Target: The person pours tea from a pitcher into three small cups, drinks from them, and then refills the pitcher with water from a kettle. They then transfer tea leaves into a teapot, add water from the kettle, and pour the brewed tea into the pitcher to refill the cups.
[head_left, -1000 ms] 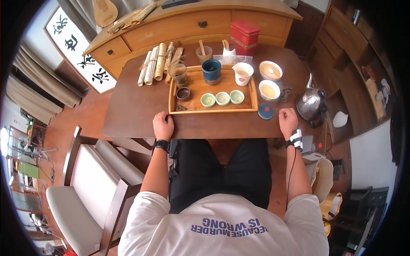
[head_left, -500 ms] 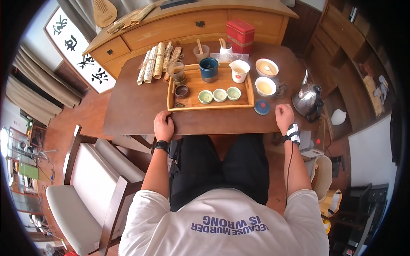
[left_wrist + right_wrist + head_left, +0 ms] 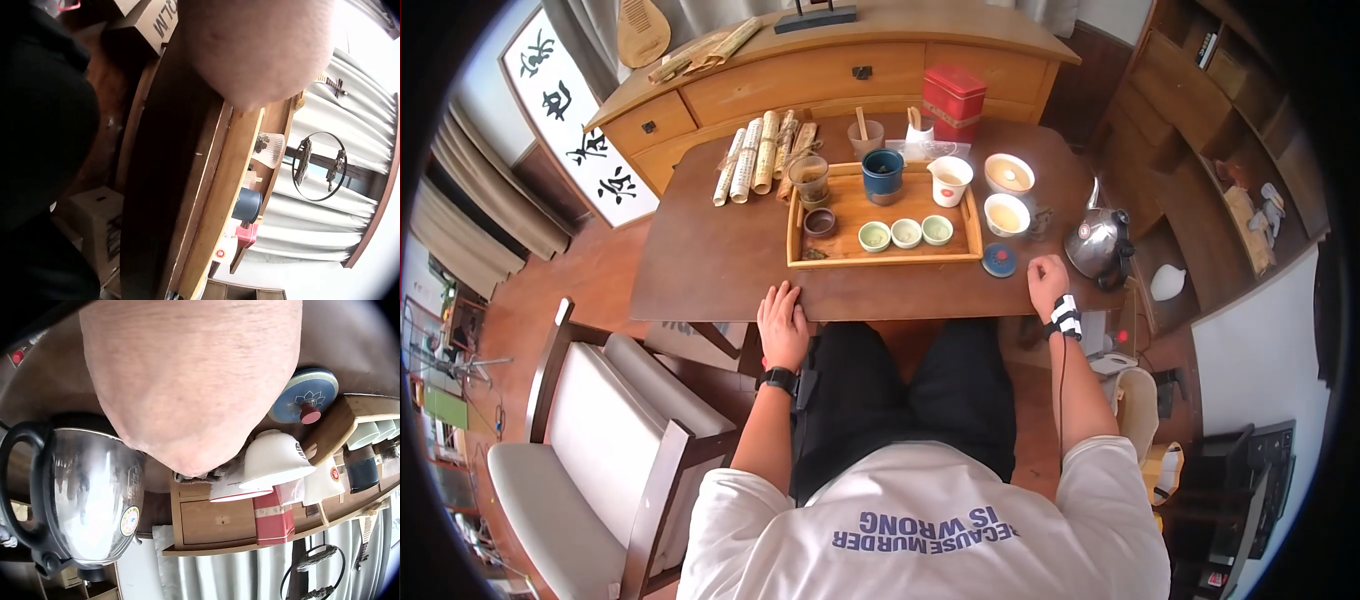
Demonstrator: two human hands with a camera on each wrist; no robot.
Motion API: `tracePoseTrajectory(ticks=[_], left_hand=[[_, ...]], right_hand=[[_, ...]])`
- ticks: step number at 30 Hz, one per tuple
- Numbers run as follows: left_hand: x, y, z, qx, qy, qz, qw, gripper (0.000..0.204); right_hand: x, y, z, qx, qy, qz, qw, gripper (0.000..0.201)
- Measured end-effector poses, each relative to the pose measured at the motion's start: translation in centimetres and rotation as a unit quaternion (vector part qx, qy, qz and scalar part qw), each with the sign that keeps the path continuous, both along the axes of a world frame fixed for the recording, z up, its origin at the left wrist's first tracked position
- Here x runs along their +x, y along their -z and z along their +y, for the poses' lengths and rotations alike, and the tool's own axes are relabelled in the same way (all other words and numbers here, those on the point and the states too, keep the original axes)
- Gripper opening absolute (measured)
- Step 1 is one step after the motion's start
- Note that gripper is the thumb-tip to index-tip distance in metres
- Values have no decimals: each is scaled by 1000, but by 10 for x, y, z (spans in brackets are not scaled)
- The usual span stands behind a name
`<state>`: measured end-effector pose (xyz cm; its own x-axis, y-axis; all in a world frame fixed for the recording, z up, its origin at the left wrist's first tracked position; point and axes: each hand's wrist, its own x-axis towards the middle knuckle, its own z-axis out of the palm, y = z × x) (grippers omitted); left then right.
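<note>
At the near edge of the brown table (image 3: pixel 700 270), my left hand (image 3: pixel 784 325) rests with fingers extended, just off the front left corner of the wooden tray (image 3: pixel 885 261). My right hand (image 3: pixel 1048 280) rests loosely curled on the table, holding nothing. It lies between the steel kettle (image 3: pixel 1097 240) and a round blue lid (image 3: pixel 999 260); the right wrist view shows the lid's red knob (image 3: pixel 310 413). On the tray are three pale green cups (image 3: pixel 907 234), a dark small cup (image 3: pixel 820 222), a blue lidless pot (image 3: pixel 882 178), a white pitcher (image 3: pixel 949 182) and a glass (image 3: pixel 809 180).
Two white bowls (image 3: pixel 1006 215) stand right of the tray. Rolled scrolls (image 3: pixel 765 150) lie at the back left. A red tin (image 3: pixel 953 98) and a tumbler (image 3: pixel 865 140) stand behind the tray. A padded chair (image 3: pixel 605 430) is at my left.
My left hand's fingers, curled before, are now extended, and the hand has drawn back slightly toward the near edge. My right hand stays loosely curled by the kettle. The head view has shifted slightly.
</note>
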<state>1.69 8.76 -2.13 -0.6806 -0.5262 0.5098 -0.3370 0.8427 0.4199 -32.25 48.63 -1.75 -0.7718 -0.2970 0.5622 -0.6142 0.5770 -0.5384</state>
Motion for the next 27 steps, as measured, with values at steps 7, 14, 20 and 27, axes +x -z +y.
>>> tracePoseTrajectory(ticks=[7, 14, 20, 27], left_hand=[[13, -2, 13, 0, -5, -22, 1000, 38], [19, 1, 12, 15, 7, -32, 999, 39], [32, -5, 24, 20, 17, -47, 999, 48], [62, 1, 58, 89, 16, -58, 994, 70]], right_hand=[[5, -3, 1, 16, -1, 15, 1000, 5], [10, -5, 2, 4, -12, 36, 999, 5], [11, -3, 5, -17, -17, 36, 999, 5], [9, -6, 8, -166, 48, -57, 983, 9]])
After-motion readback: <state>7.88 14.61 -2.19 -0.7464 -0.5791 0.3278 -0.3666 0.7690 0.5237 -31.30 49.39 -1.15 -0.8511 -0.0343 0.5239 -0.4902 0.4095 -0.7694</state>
